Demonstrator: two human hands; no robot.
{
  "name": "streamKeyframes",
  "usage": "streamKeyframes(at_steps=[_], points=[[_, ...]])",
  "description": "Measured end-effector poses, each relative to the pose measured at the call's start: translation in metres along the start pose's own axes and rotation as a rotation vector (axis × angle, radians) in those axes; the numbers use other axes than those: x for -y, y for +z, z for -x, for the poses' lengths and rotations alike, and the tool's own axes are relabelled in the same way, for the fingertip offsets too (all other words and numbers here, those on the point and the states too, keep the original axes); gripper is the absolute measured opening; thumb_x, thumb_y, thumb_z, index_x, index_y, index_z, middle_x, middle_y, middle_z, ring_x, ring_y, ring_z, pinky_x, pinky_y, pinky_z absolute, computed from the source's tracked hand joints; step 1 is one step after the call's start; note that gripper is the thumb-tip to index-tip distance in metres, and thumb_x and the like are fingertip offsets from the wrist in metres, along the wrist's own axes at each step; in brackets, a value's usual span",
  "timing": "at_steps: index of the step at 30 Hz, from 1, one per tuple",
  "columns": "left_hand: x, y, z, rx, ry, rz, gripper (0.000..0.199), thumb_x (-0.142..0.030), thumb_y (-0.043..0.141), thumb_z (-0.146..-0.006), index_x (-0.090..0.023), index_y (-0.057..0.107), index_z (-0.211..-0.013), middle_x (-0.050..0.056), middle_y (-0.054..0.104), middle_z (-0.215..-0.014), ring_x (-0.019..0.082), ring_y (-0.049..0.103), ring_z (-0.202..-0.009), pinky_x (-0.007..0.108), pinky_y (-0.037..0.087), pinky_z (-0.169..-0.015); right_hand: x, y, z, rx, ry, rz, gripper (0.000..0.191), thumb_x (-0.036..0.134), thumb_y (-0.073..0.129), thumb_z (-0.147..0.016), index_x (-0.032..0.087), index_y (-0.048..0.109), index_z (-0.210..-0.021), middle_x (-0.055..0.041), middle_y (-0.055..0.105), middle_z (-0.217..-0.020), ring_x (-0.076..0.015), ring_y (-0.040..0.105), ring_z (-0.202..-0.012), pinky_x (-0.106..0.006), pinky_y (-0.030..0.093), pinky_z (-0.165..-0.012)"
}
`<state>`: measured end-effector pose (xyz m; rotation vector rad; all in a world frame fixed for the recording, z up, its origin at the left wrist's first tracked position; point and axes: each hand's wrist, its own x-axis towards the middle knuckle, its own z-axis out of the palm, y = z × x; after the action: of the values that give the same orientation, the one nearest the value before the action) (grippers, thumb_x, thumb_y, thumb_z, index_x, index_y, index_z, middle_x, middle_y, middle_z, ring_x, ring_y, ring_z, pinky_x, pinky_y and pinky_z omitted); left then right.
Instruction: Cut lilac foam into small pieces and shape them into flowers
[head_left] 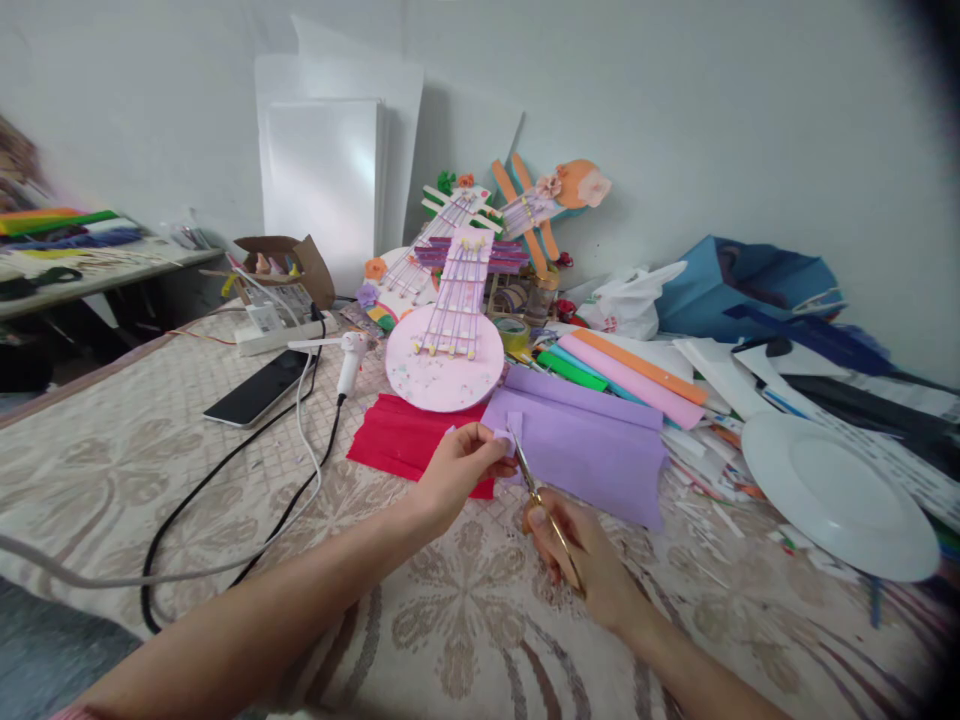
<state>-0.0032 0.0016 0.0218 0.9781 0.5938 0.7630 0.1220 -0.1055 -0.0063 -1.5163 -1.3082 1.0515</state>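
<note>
Between the fingertips of my left hand (pixel 466 462) is a small piece of purple crepe paper (pixel 504 437). My right hand (pixel 571 540) grips gold-handled scissors (pixel 559 540), whose blades point up and away at that piece. Whether the blades are cutting into it I cannot tell. Beneath and beyond my hands lie a purple crepe sheet (pixel 592 450) and a red crepe sheet (pixel 397 437). A paper craft guitar (pixel 446 375) with a round pink body and purple strings leans just behind them.
At left are a phone (pixel 259 388), a white hot glue gun (pixel 349 365) and looping cables (pixel 225 460). Rolled coloured paper (pixel 637 375), a white plate (pixel 840 495) and paper scraps crowd the right. Behind stand more craft guitars (pixel 536 205), a cardboard box (pixel 311 268) and a blue bag (pixel 735 290).
</note>
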Motion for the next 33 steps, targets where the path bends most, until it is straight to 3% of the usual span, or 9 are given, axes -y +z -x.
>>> streamKeyframes(at_steps=[22,33], points=[[0.0,0.002,0.001,-0.019,0.0,0.02,0.023,-0.027,0.067,-0.068,-0.014,0.048,-0.066,0.0,0.059,-0.063,0.01,0.058,-0.06,0.023,0.045,-0.064,0.001,-0.001,0.001,-0.016,0.03,0.021,0.037,0.05,0.041,-0.085,0.02,0.038,-0.063,0.0085,0.031,-0.047,-0.007,0.03,-0.04,-0.02,0.025,-0.039],[-0.004,0.0,-0.001,0.035,-0.011,0.009,0.021,-0.023,0.065,-0.07,-0.013,0.047,-0.065,0.001,0.061,-0.063,0.01,0.059,-0.06,0.023,0.045,-0.064,0.011,-0.003,0.001,-0.006,0.042,0.016,0.041,0.054,0.042,-0.083,0.02,0.036,-0.061,0.0083,0.032,-0.045,-0.007,0.031,-0.037,-0.02,0.028,-0.037]])
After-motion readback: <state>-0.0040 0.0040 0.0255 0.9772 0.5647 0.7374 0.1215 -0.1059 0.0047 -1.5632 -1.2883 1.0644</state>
